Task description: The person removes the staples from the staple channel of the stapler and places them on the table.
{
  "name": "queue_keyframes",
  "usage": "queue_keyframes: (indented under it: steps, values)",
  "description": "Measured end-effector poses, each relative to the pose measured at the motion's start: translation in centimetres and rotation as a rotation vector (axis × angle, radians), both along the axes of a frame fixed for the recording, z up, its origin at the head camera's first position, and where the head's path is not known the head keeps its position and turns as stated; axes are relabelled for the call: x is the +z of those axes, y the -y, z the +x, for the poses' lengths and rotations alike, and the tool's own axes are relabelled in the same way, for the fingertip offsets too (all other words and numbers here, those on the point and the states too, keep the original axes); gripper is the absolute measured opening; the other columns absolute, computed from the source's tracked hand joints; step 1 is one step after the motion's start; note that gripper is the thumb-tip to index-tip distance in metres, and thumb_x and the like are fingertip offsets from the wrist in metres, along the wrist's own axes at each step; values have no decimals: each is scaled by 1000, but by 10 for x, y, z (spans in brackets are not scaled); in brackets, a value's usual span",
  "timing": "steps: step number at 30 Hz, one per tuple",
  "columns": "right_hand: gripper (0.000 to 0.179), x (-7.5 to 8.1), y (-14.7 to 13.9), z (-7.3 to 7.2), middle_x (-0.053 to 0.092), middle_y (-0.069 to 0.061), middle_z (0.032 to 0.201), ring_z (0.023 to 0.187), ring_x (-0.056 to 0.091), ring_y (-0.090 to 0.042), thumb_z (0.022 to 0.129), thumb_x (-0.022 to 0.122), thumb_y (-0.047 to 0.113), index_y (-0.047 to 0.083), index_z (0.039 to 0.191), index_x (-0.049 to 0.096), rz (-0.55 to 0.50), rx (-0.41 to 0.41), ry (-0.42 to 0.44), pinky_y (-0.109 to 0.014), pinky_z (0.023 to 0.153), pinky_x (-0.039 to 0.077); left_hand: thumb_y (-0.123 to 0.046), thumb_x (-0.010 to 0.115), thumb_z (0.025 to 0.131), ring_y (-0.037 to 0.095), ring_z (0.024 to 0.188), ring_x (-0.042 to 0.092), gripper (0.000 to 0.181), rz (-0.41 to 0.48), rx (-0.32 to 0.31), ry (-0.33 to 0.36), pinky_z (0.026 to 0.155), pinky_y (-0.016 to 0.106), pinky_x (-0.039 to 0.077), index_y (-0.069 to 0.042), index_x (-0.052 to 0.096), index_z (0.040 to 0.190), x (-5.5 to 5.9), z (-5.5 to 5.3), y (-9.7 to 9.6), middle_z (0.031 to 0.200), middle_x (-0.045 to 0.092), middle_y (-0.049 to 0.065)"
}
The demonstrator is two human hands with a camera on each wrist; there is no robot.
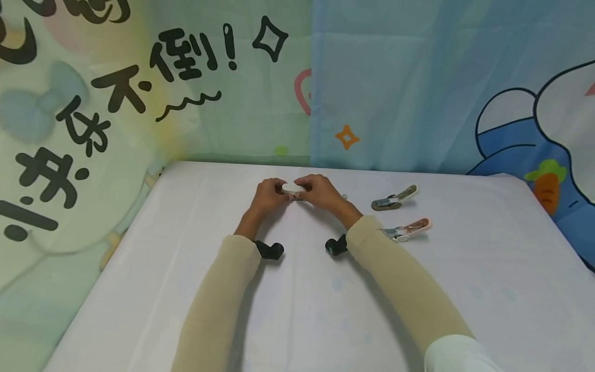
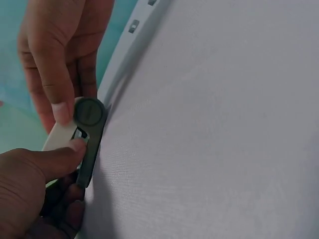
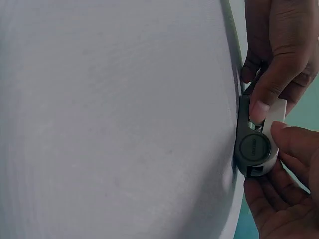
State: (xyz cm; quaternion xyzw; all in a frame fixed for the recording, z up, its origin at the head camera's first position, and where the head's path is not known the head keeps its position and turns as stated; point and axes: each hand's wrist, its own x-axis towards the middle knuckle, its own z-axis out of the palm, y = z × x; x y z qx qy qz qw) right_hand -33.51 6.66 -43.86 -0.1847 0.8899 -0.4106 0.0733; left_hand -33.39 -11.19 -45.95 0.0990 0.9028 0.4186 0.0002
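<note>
Being pinched by left hand (image 1: 268, 196) and right hand (image 1: 322, 192) near the worktop's (image 1: 139, 289) far edge: one folding nail clipper (image 3: 255, 148); left thumb (image 2: 59, 160) may be nipped, or clipper dropped, if cream lever (image 3: 277, 109) is sprung suddenly

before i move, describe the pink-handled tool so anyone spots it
On the white table, find the beige right sleeve. Beside its cuff, to the right, lies the pink-handled tool, nearer the camera than the grey tool. Its pinkish handle sets it apart from that neighbour's pale one.
</note>
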Motion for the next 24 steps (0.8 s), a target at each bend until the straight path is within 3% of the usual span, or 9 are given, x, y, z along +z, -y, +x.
queue_keyframes:
  steps: [6,13,18,24]
  values:
    - [30,6,1,5,62,-15,120,105,57,-26,92,69,12,0,120,67,112,34,2,-38,88,45,-12,74,86,27,92,58,26,-41,-40,35,81,36,46,6,70,105,-1,8,-4,99,63,17]
    - [28,8,-8,16,67,-10,107,92,57,-21,89,73,16,2,113,68,129,70,8,-34,82,45,-16,79,83,19,81,56,25,-40,-59,42,71,30,45,4,71,96,1,20,-7,90,67,11]
    - [26,8,-15,33,64,-10,102,87,54,-19,89,73,15,0,110,67,135,102,-6,-33,78,44,-17,81,80,16,71,52,21,-78,-107,44,62,26,42,1,71,87,4,32,-12,80,65,6]
    - [20,11,-21,53,60,-7,96,85,51,-19,90,72,13,0,105,68,188,159,-70,-33,77,43,-17,83,78,16,73,52,22,-100,-152,37,62,25,42,0,70,83,7,46,-18,83,62,6]
